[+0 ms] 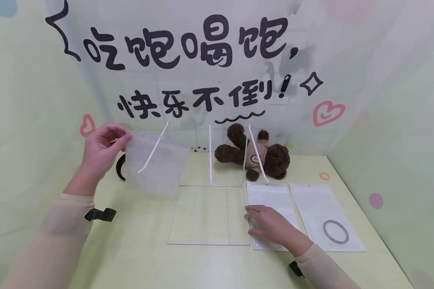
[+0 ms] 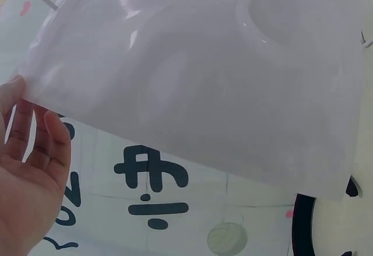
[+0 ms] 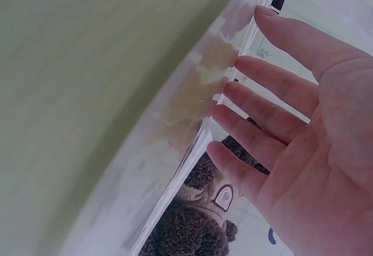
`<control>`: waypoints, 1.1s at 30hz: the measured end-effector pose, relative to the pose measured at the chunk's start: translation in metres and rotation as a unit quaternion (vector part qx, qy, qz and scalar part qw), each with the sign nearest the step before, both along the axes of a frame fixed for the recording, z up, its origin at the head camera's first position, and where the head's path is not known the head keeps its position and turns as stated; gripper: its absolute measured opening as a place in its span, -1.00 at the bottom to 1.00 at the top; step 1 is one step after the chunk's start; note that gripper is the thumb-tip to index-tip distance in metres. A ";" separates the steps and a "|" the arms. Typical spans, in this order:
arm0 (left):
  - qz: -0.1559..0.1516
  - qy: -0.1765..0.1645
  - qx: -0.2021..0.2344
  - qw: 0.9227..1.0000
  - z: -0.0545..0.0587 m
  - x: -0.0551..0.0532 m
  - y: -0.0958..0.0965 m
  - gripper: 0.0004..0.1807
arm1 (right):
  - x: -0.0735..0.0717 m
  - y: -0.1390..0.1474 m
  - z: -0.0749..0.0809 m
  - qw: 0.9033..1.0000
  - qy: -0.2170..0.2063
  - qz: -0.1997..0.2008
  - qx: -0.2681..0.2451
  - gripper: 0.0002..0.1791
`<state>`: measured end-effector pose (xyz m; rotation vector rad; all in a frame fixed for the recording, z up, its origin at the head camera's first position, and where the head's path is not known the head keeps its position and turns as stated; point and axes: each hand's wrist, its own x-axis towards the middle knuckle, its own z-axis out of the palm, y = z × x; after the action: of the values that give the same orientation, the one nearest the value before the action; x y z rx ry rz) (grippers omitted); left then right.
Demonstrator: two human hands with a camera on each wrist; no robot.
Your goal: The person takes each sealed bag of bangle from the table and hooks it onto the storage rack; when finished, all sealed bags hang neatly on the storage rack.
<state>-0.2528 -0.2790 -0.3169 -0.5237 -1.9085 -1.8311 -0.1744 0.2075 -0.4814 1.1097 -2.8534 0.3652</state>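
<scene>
My left hand pinches the corner of a translucent plastic bag between thumb and fingers. The bag hangs above the table at the left of a white wire rack, overlapping one of its slanted rods. A faint round outline shows on the bag in the left wrist view. Fairly straight, the fingers of my right hand are at the right side of the rack's base. Beneath this hand lies a white zip bag. In the right wrist view, the fingertips meet the rack's edge.
Another white bag lies at the right, a grey ring on or in it. A brown plush bear lies behind the rack. A small peach ring is at the far right; a dark curved object is partly hidden behind the held bag.
</scene>
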 end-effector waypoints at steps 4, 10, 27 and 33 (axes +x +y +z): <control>0.009 -0.011 -0.007 1.000 -0.007 -0.002 -0.003 -0.83 | 0.000 -0.001 0.000 1.000 0.000 0.004 0.001 -0.55; 0.034 -0.043 -0.060 0.997 -0.016 0.001 -0.008 -0.79 | 0.000 0.000 0.002 1.000 0.005 0.006 0.002 -0.55; 0.059 -0.084 -0.363 0.926 -0.105 0.079 -0.006 -0.85 | 0.001 -0.002 -0.001 1.000 0.002 0.010 -0.002 -0.53; -0.018 -0.087 -0.404 0.911 -0.140 0.088 0.016 -0.77 | 0.001 0.000 -0.001 1.000 0.007 0.009 -0.005 -0.55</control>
<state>-0.1649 -0.2626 -0.4571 -0.6589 -2.7720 -1.0481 -0.1736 0.2079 -0.4826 1.1310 -2.8278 0.3706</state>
